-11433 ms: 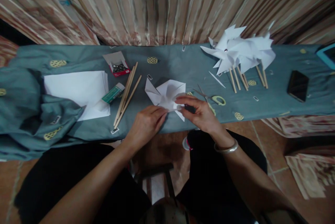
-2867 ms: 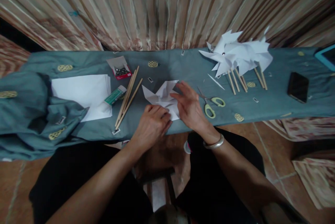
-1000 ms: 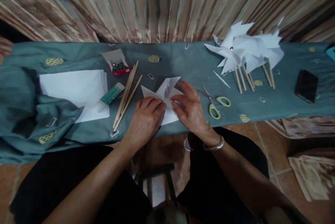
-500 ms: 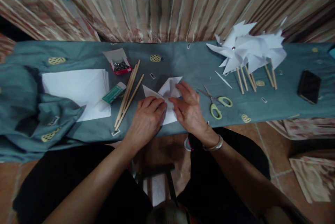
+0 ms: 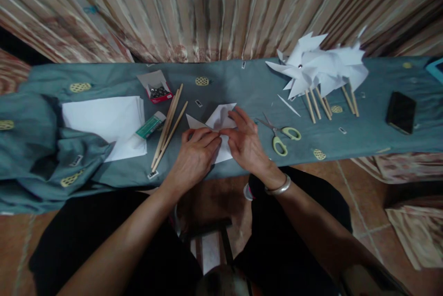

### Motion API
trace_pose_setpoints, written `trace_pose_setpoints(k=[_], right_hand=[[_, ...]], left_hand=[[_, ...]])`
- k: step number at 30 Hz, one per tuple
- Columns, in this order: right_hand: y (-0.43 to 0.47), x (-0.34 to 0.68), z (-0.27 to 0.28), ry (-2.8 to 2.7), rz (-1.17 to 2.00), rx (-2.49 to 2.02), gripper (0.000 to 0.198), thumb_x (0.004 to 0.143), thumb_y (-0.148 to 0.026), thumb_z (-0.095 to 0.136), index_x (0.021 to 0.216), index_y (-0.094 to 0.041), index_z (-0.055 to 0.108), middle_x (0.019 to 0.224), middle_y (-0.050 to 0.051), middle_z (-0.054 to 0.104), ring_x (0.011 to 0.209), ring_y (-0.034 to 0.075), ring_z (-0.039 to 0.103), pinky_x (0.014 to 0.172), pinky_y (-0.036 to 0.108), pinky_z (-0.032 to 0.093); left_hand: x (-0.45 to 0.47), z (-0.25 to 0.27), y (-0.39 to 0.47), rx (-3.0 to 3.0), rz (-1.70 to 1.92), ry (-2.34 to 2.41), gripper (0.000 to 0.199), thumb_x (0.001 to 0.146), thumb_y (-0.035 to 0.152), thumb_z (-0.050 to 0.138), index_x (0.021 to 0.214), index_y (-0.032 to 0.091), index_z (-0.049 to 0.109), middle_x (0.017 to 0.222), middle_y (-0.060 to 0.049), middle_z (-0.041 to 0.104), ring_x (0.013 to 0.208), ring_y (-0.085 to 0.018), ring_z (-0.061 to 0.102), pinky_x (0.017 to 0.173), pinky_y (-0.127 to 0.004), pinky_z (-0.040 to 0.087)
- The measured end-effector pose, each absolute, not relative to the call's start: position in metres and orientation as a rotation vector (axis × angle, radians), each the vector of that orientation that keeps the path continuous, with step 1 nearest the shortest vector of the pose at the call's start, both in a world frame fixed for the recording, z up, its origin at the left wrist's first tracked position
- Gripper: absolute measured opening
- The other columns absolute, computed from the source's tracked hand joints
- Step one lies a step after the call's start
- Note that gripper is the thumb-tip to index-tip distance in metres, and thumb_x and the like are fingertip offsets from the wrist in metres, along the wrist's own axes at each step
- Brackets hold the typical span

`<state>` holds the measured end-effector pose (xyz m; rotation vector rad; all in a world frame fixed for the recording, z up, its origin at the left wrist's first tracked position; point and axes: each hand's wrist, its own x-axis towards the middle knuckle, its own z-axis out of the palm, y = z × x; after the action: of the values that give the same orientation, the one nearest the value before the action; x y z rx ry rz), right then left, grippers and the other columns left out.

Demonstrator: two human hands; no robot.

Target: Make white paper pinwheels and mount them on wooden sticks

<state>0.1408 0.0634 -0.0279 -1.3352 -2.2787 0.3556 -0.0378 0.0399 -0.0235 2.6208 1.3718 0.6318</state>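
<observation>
A white paper sheet (image 5: 220,117), cut into flaps, lies near the table's front edge between my two hands. My left hand (image 5: 197,150) presses on its left part, fingers bent and close together near the centre. From the right, my right hand (image 5: 245,141) holds a curled flap, thumb and index finger near the paper's middle and the other fingers behind the flap. My fingertips meet at the centre and hide that spot. Green-handled scissors (image 5: 279,134) lie partly open just right of my right hand. Several wooden sticks (image 5: 169,127) rest left of my left hand.
A stack of white paper (image 5: 104,118) is at left, a green-and-white glue tube (image 5: 149,126) on its corner. Behind stands an open red box of metal pins (image 5: 159,93). Paper pinwheels (image 5: 320,68) on sticks, a paper sliver (image 5: 289,105) and a dark phone (image 5: 401,112) lie at right.
The right thumb and index finger have moved left to the paper's centre, meeting the left fingertips. The flap stays curled. The whole view has shifted slightly.
</observation>
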Motion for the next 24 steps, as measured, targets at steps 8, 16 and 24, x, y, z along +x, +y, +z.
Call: trace_pose_setpoints(k=[8, 16, 24], right_hand=[[0.068, 0.174, -0.019, -2.065, 0.432, -1.315, 0.036, 0.083, -0.011, 0.043, 0.105, -0.021, 0.069, 0.135, 0.008, 0.057, 0.135, 0.027, 0.043, 0.112, 0.052, 0.035], [0.053, 0.199, -0.007, -2.072, 0.468, -1.395, 0.03, 0.085, -0.015, 0.047, 0.108, -0.02, 0.065, 0.128, 0.01, 0.062, 0.12, 0.026, 0.058, 0.104, 0.045, 0.045], [0.036, 0.202, 0.002, -2.218, 0.563, -1.499, 0.028, 0.087, -0.02, 0.05, 0.111, -0.015, 0.064, 0.094, 0.009, 0.072, 0.084, 0.022, 0.068, 0.082, 0.036, 0.053]], left_hand=[[-0.038, -0.018, 0.043, 2.615, 0.571, 1.346, 0.023, 0.092, 0.016, 0.046, 0.105, 0.019, 0.064, 0.113, -0.007, 0.07, 0.112, -0.027, 0.054, 0.095, -0.048, 0.033], [-0.044, -0.023, 0.047, 2.575, 0.57, 1.308, 0.035, 0.09, 0.012, 0.043, 0.12, 0.019, 0.06, 0.115, -0.008, 0.069, 0.112, -0.027, 0.054, 0.094, -0.049, 0.034], [-0.047, -0.024, 0.049, 2.543, 0.585, 1.28, 0.042, 0.089, 0.01, 0.04, 0.128, 0.017, 0.055, 0.114, -0.011, 0.068, 0.112, -0.028, 0.053, 0.093, -0.049, 0.036]])
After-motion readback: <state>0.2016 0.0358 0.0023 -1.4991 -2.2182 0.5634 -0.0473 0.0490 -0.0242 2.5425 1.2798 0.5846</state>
